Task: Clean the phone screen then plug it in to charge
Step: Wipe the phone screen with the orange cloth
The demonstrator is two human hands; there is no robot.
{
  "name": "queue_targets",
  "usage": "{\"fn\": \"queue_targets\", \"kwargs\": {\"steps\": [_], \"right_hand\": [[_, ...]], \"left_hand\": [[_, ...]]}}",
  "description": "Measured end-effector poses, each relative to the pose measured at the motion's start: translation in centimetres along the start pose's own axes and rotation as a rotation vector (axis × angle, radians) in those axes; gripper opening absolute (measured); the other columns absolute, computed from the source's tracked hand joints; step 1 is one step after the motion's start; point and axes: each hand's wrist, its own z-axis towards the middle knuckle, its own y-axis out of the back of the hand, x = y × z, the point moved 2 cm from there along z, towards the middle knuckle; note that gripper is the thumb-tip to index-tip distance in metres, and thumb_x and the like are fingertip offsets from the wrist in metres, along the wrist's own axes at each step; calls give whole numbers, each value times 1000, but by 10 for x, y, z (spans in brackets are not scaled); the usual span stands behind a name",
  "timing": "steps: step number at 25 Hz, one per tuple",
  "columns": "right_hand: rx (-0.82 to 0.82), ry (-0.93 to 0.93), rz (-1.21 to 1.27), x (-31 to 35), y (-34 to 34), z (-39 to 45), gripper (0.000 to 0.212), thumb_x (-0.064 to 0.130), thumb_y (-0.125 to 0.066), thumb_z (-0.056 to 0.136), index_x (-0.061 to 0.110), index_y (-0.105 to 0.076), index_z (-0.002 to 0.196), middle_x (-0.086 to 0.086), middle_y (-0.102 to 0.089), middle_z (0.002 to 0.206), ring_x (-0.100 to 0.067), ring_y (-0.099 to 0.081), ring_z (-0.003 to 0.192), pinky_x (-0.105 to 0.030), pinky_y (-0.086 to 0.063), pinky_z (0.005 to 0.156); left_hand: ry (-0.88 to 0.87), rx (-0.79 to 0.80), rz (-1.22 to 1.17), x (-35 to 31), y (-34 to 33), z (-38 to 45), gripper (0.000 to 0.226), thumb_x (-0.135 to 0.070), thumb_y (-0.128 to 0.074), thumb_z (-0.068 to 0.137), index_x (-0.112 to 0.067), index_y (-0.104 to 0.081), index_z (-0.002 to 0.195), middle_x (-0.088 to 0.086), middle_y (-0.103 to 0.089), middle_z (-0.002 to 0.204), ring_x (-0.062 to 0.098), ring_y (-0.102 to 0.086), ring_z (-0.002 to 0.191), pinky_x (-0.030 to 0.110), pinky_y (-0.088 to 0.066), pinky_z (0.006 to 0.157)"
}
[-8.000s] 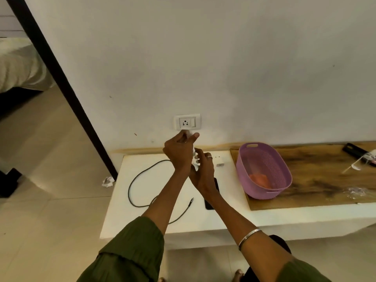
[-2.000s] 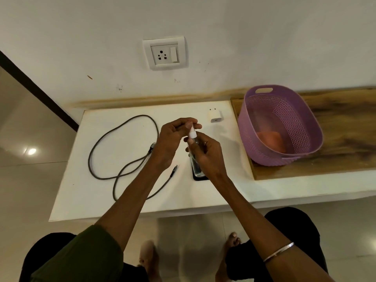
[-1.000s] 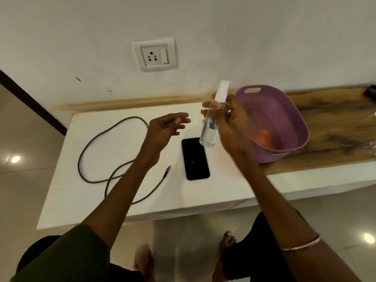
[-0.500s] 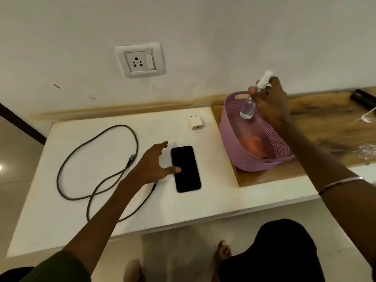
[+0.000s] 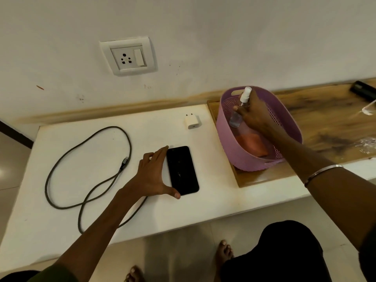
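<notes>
A black phone lies screen up on the white table, with small droplets on the glass. My left hand spans its left side, fingertips at the top corner and thumb at the bottom corner. My right hand grips a small clear spray bottle with a white nozzle, held inside the purple basket. An orange cloth lies in the basket's bottom. A white charger adapter sits behind the phone. The grey cable loops on the table to the left. The wall socket is above.
The basket stands on a wooden board at the right. A black object and clear plastic pieces lie at the board's far right. My bare feet are on the tiled floor below the table's front edge.
My right hand carried the spray bottle from above the phone to the right and lowered it into the basket. My left hand dropped onto the table and closed in on the phone's left edge.
</notes>
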Motion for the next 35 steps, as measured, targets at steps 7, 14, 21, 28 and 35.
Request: {"fn": "queue_targets", "kwargs": {"steps": [7, 14, 21, 28, 35], "right_hand": [[159, -102, -80, -18, 9, -8, 62, 26, -76, 78, 7, -45, 127, -4, -58, 112, -21, -56, 98, -31, -46, 78], [509, -317, -567, -32, 2, -35, 67, 27, -68, 84, 12, -35, 140, -17, -47, 137, -36, -47, 124, -48, -37, 104], [-135, -184, -370, 36, 68, -57, 30, 36, -69, 79, 7, -70, 87, -13, -64, 73, -30, -62, 73, -31, -43, 65], [-18, 225, -113, 126, -26, -112, 41, 3, -48, 94, 27, -58, 125, 9, -67, 97, -8, -64, 84, -10, -48, 69], [436, -15, -265, 79, -145, -124, 49, 42, -46, 97, 25, -37, 141, -2, -46, 146, -14, -49, 115, -27, -40, 96]], "left_hand": [[-16, -8, 9, -2, -2, 1, 159, -88, -71, 26, -31, 3, 154, -7, -15, 160, 20, -9, 141, 43, -17, 115], [-19, -6, 22, -3, -1, -3, 156, -87, -73, 31, -36, 12, 152, -8, -14, 161, 16, -7, 141, 41, -14, 116], [-33, 11, 13, -4, 1, -5, 162, -86, -75, 27, -42, 26, 146, -8, -14, 161, 22, -9, 141, 46, -14, 116], [-58, -49, -108, -4, 1, -6, 171, -82, -80, 24, -40, 34, 144, -8, -27, 158, 25, -25, 137, 47, -22, 111], [-40, -62, -123, 0, -3, -2, 170, -80, -81, 27, -41, 41, 139, 0, -31, 155, 27, -25, 139, 45, -19, 112]]}}
